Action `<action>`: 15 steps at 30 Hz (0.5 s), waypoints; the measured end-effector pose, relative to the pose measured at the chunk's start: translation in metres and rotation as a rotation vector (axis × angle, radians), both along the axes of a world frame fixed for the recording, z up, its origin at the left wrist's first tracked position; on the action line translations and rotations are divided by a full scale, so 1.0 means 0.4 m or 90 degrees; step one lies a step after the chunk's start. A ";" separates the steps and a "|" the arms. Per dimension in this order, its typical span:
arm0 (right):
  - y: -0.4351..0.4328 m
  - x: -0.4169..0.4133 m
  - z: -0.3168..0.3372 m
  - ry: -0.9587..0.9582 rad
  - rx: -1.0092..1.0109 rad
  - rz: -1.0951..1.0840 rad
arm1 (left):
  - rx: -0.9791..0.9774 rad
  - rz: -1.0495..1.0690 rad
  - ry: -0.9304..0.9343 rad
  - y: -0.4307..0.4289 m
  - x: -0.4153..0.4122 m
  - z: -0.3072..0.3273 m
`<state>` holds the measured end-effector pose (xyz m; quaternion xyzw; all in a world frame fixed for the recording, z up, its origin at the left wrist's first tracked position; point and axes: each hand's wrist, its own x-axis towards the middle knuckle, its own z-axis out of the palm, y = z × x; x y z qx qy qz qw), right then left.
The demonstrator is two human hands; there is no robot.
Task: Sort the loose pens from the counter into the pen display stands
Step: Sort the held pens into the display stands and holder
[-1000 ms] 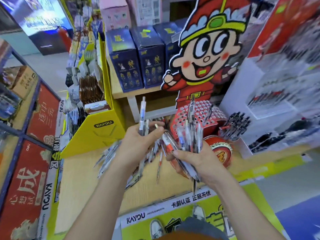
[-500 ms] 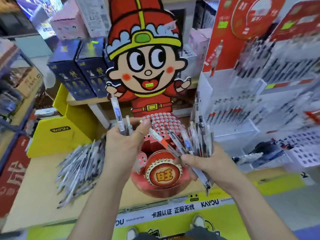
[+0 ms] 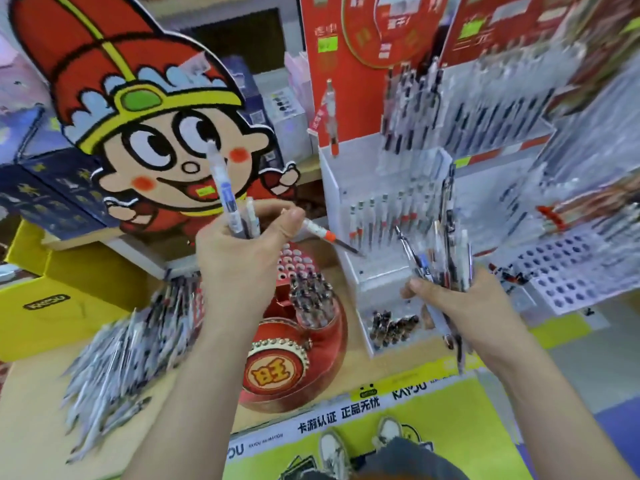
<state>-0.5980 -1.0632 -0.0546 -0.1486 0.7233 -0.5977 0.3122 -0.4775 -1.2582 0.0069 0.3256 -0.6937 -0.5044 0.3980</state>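
loose pens lie in a fanned heap on the left part of the counter, between the yellow box and the red round stand, reaching toward the front edge: the stock not yet sorted. the left hand is closed round a few upright pens, the tallest a blue-banded pen, while its thumb pinches a red-tipped pen out sideways, tip toward the white tiered stand on the counter's right part. that looks like singling one out to slot it in without dropping the others. the right hand grips a thick bundle of mixed pens just in front of the same stand, apparently a reserve to pick from. the stand's middle row holds red-banded pens upright, so the red-tipped one probably belongs there, though blur hides the exact slot. the red round stand carries a cluster of dark-capped pens. a perforated white tray sits toward the right edge, many holes bare.
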 end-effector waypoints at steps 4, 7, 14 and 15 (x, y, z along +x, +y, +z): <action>0.023 -0.031 -0.028 0.015 0.044 0.008 | -0.014 0.017 -0.046 0.003 -0.066 -0.052; 0.016 -0.048 -0.031 0.011 0.040 0.024 | -0.043 0.033 -0.091 0.019 -0.092 -0.075; 0.002 -0.129 -0.032 -0.012 0.043 0.128 | -0.181 0.064 -0.205 0.039 -0.135 -0.090; 0.004 -0.138 -0.033 -0.018 0.041 0.141 | -0.221 0.059 -0.230 0.046 -0.136 -0.095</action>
